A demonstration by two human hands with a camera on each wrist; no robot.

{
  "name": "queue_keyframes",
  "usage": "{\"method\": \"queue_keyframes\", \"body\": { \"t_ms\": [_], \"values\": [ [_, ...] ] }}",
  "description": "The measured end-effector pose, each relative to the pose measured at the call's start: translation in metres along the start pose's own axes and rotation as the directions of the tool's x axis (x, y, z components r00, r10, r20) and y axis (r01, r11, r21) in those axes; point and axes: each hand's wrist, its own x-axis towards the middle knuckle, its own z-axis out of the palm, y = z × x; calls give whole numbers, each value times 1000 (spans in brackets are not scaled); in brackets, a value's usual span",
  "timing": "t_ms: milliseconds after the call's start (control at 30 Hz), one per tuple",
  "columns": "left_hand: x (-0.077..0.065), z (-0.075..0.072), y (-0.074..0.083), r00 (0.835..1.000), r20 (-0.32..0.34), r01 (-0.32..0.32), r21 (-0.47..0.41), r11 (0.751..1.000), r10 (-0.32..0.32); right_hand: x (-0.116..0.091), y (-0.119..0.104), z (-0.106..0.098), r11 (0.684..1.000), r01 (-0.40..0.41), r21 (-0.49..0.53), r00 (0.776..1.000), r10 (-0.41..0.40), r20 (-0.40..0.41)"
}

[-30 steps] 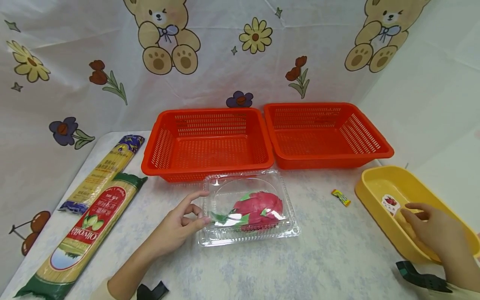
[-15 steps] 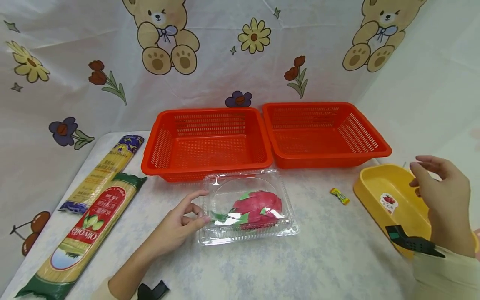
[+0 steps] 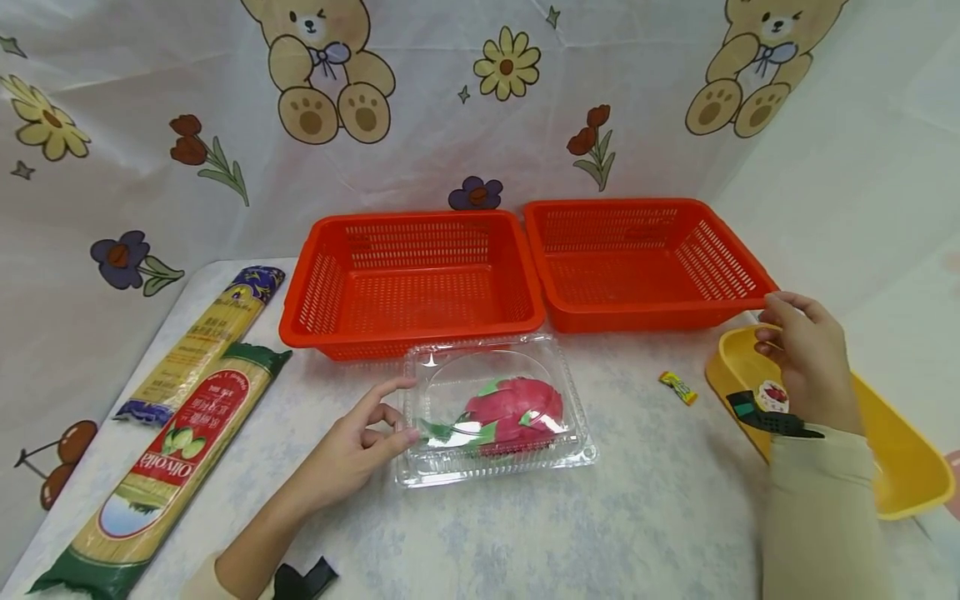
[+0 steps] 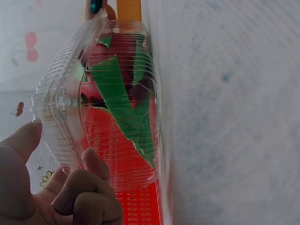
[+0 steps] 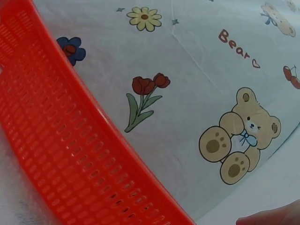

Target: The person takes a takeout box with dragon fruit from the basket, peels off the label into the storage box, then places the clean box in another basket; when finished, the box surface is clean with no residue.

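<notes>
A clear plastic clamshell box (image 3: 457, 383) lies closed on the table, with a pink and green dragon fruit (image 3: 517, 412) inside it. My left hand (image 3: 348, 454) rests against the box's left side, thumb and index finger touching it; in the left wrist view the other fingers are bent beside it. My right hand (image 3: 810, 358) is over the yellow tray (image 3: 900, 450), its fingertips at the front right corner of the right red basket (image 3: 637, 321). Whether they touch the rim cannot be told. Nothing shows in its loosely bent fingers; the right wrist view catches only a fingertip (image 5: 272, 216).
Another red basket (image 3: 412, 342) stands at the back, left of the first. Two packs of pasta, a green-ended pack (image 3: 168, 467) and a blue-ended pack (image 3: 206, 346), lie at the left. A small yellow candy (image 3: 678, 387) lies near the yellow tray.
My right hand has risen out of the yellow tray and moved left to the right basket's corner. My left hand has stayed on the box.
</notes>
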Motion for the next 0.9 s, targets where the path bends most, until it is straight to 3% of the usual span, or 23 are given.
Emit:
{"method": "queue_keyframes", "body": {
  "t_ms": [433, 667, 900],
  "values": [
    [-3, 0, 2, 999, 6, -37, -8, 999, 37, 7, 13, 13, 973, 36, -229, 999, -41, -19],
    [-3, 1, 3, 1000, 3, -31, -7, 999, 31, 5, 16, 22, 995, 10, -98, 997, -18, -73],
    [-3, 2, 4, 999, -1, -33, -2, 999, 33, 2, 16, 23, 1000, 4, 21, 998, -3, -66]
  ]
}}
